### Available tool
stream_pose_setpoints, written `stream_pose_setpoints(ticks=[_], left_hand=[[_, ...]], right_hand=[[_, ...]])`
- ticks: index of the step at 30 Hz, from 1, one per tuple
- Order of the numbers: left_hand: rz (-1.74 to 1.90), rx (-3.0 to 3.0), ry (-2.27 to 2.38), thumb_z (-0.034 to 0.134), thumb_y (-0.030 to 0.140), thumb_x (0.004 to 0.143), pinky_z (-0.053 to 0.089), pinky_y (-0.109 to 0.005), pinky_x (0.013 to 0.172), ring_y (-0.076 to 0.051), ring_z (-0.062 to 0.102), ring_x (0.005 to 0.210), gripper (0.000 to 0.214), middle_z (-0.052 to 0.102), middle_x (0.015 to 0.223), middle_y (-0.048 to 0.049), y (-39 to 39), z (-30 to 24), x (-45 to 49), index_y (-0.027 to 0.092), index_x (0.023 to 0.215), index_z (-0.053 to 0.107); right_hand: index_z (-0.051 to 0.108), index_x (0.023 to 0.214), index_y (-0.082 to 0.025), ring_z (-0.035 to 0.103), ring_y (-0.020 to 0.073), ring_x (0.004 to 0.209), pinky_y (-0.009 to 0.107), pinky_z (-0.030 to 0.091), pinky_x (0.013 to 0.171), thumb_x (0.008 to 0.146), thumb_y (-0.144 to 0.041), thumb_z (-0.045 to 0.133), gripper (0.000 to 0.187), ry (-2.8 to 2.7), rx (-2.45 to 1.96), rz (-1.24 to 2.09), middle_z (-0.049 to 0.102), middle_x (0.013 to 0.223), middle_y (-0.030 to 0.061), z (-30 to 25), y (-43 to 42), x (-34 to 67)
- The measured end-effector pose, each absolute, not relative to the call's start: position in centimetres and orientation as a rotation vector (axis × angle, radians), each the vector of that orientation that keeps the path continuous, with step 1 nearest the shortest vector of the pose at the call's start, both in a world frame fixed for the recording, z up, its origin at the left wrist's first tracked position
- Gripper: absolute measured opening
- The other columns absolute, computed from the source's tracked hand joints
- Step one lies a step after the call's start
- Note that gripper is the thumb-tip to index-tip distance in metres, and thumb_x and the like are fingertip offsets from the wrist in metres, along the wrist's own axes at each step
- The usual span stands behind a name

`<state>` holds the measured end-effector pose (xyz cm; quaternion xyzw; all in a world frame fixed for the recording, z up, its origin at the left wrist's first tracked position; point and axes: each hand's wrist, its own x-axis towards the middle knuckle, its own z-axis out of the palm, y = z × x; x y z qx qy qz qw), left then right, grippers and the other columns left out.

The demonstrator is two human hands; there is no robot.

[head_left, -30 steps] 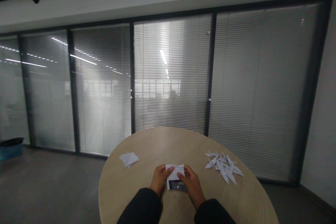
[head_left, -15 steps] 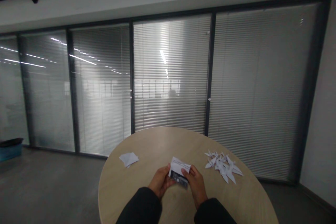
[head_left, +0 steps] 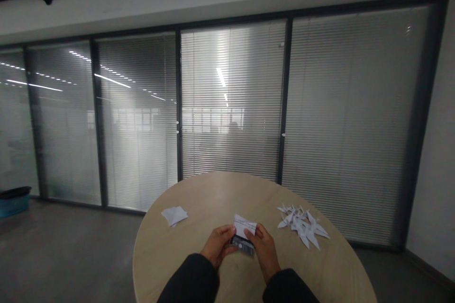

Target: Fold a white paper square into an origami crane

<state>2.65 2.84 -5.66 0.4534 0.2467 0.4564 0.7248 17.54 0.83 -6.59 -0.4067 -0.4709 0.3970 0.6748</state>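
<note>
Over the table (head_left: 213, 194), left hand (head_left: 217, 244) and right hand (head_left: 266, 248) both grip a printed paper (head_left: 245, 223), not yet pointed like the folded pieces (head_left: 302, 225) heaped rightward, which look finished; the plain sheets (head_left: 174, 215), leftward, seem unworked.
</note>
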Motion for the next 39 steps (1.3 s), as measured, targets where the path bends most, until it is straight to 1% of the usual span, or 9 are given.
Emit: stream_pose_setpoints(ticks=[6,10,15,18,21,24,27,31,39], left_hand=[[1.024,1.054,0.628,0.080,0.044,0.055,0.046,-0.025,0.062,-0.016,0.059,0.068,0.046,0.068,0.075,-0.0076,2.5,-5.4,2.6,0.012,0.087,0.071],[1.044,1.059,0.673,0.079,0.048,0.052,0.045,-0.026,0.060,-0.016,0.059,0.063,0.047,0.069,0.070,-0.0067,2.6,-5.5,2.8,0.012,0.080,0.072],[1.079,1.078,0.661,0.079,0.049,0.052,0.045,-0.027,0.061,-0.017,0.060,0.060,0.046,0.069,0.066,-0.0080,2.8,-5.7,3.0,0.010,0.076,0.072],[1.083,1.102,0.638,0.080,0.047,0.052,0.045,-0.029,0.063,-0.018,0.060,0.061,0.046,0.069,0.067,-0.0088,3.0,-5.7,2.9,0.009,0.078,0.072],[1.113,1.111,0.660,0.079,0.047,0.054,0.044,-0.027,0.061,-0.017,0.059,0.061,0.047,0.069,0.070,-0.0078,3.3,-5.9,2.9,0.010,0.082,0.072],[1.142,1.108,0.701,0.074,0.054,0.058,0.042,-0.026,0.056,-0.015,0.057,0.057,0.048,0.068,0.066,-0.0065,3.6,-6.1,3.0,0.010,0.078,0.071],[1.139,1.099,0.622,0.072,0.054,0.060,0.045,-0.029,0.062,-0.017,0.059,0.060,0.047,0.068,0.067,-0.0068,3.6,-6.1,3.1,0.010,0.077,0.071],[1.133,1.062,0.625,0.078,0.049,0.054,0.045,-0.028,0.061,-0.017,0.059,0.060,0.044,0.069,0.066,-0.0060,3.3,-5.9,3.0,0.011,0.077,0.071],[1.163,1.076,0.723,0.080,0.051,0.047,0.040,-0.026,0.054,-0.014,0.054,0.051,0.047,0.063,0.056,-0.0040,3.6,-5.9,3.1,0.010,0.067,0.070]], right_hand=[[0.061,0.079,-0.018,0.068,0.0265,0.085,0.038,0.053,0.079,0.060,-0.039,0.075,0.032,-1.075,-0.895,0.916,0.073,0.085,0.0075,-6.4,0.7,17.3],[0.061,0.082,-0.018,0.068,0.0248,0.081,0.035,0.053,0.075,0.059,-0.034,0.075,0.031,-1.061,-0.887,0.938,0.073,0.082,0.0056,-6.4,0.7,17.3],[0.062,0.085,-0.018,0.068,0.0243,0.081,0.033,0.053,0.073,0.060,-0.032,0.074,0.031,-1.076,-0.884,0.958,0.073,0.082,0.0046,-6.1,0.5,17.2],[0.062,0.086,-0.017,0.067,0.0242,0.081,0.033,0.053,0.073,0.060,-0.032,0.074,0.031,-1.089,-0.898,0.951,0.073,0.083,0.0047,-6.0,0.4,17.1],[0.063,0.084,-0.017,0.067,0.0244,0.080,0.033,0.053,0.072,0.059,-0.033,0.074,0.032,-1.094,-0.904,0.946,0.073,0.082,0.0051,-6.0,0.4,17.1],[0.063,0.083,-0.017,0.067,0.0250,0.079,0.034,0.053,0.073,0.058,-0.034,0.075,0.033,-1.096,-0.903,0.944,0.073,0.081,0.0056,-6.1,0.4,17.1],[0.064,0.084,-0.017,0.067,0.0256,0.080,0.035,0.053,0.074,0.058,-0.036,0.075,0.033,-1.100,-0.915,0.940,0.073,0.082,0.0058,-6.0,0.3,17.1],[0.064,0.083,-0.018,0.066,0.0256,0.079,0.034,0.053,0.071,0.057,-0.042,0.075,0.038,-1.111,-0.951,0.909,0.072,0.080,0.0056,-5.8,0.2,17.1],[0.067,0.088,-0.017,0.066,0.0253,0.074,0.032,0.052,0.066,0.062,-0.049,0.072,0.041,-1.208,-0.975,0.862,0.072,0.078,0.0058,-6.0,0.2,17.2]])
